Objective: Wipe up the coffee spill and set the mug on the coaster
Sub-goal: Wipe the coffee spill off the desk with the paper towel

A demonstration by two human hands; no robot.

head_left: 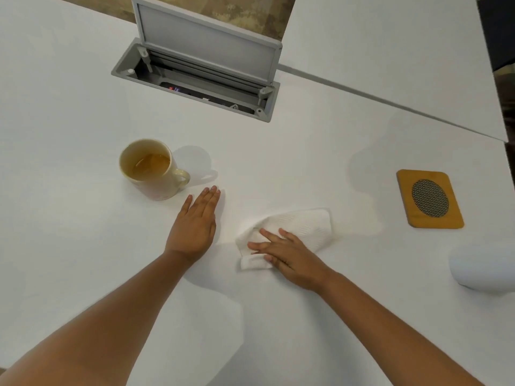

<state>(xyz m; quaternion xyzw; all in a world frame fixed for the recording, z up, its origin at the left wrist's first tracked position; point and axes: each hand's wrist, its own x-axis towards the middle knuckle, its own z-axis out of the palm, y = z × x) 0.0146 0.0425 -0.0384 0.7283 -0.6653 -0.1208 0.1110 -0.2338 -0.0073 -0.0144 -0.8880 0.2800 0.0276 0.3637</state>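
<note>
Your right hand (287, 253) lies flat, fingers straight, pressing a crumpled white paper towel (298, 227) onto the white tabletop (83, 246) near centre, while your left hand (196, 222) rests palm-down with fingers extended, holding nothing, just at 9 o'clock of the towel. The cream mug (152, 169), part full of brown liquid, stands upright at 10 o'clock from the left hand, handle toward 3 o'clock; the wooden coaster (429, 199) sits well apart at 3 o'clock, a white rounded object (482, 267) at 5 o'clock of it, an open cable box (195, 76) at 12 o'clock
</note>
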